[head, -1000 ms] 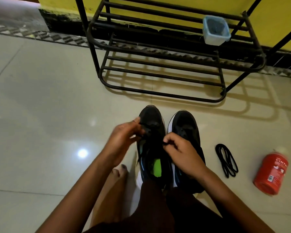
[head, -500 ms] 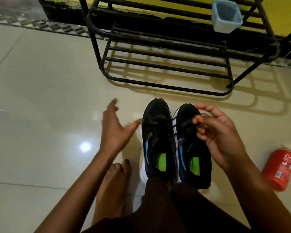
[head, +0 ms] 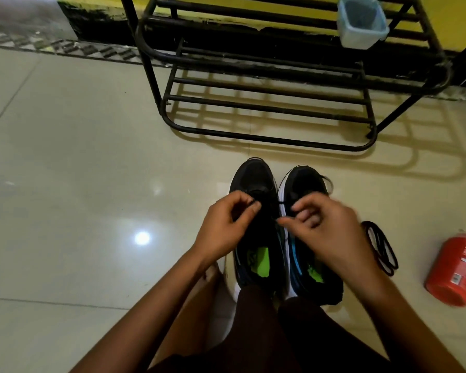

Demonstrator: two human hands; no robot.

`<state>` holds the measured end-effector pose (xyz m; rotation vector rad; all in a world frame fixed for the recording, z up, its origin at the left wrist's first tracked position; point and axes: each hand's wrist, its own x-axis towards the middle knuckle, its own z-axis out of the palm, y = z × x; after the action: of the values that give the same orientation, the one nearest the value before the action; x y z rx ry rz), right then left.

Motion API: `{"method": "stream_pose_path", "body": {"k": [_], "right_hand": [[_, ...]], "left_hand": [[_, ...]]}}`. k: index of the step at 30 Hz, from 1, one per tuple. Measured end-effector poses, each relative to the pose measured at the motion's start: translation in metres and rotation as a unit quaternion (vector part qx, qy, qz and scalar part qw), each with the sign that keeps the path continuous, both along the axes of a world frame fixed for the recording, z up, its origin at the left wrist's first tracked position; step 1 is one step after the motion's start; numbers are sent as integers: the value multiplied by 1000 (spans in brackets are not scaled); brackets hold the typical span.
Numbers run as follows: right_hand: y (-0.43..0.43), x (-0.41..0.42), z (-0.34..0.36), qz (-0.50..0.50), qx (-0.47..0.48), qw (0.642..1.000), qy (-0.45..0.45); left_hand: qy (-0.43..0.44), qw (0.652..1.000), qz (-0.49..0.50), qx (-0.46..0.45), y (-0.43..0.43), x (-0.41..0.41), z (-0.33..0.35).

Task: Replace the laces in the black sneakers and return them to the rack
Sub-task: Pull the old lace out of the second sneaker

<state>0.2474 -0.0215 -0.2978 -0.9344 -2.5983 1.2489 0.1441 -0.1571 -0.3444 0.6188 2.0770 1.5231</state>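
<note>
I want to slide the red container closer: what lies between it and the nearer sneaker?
A looped bundle of black laces lies between the red container and that sneaker, as the head view shows.

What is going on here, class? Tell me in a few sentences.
A person sitting on the floor is lacing a pair of black sneakers. The left hand and right hand each pinch part of a black lace stretched between them above the sneakers. The pair stands on the tiles in front of the rack, not on it. A second lace lies bundled to the right, near a red bottle.
</note>
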Motion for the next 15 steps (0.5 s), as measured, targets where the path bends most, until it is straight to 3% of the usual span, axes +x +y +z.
{"method": "stream_pose_path", "body": {"k": [3,5,7,8,9,10,11,12,15], "right_hand": [[-21,-4,-25,72,71,994,-37],[-26,-2,-35,89,130,987,-40],[-28,0,-39,83,148,985,-22],[-29,1,-40,80,152,985,-15],[-30,1,-41,75,154,985,-10],[-31,2,-42,69,152,986,-6],[-32,3,-42,62,144,988,-1],[-33,4,-42,53,130,990,4],[-34,7,-41,32,94,995,19]], "left_hand": [[-205,964,110,132,4,-5,17],[-270,919,231,173,-1,-17,24],[-178,936,297,64,-13,-33,18],[-77,960,263,-62,-20,-39,14],[32,956,186,-223,-27,-42,9],[122,920,112,-355,-32,-42,5],[188,882,73,-425,-34,-38,3],[227,872,64,-430,-33,-33,5],[278,925,25,-258,-23,-18,12]]}}
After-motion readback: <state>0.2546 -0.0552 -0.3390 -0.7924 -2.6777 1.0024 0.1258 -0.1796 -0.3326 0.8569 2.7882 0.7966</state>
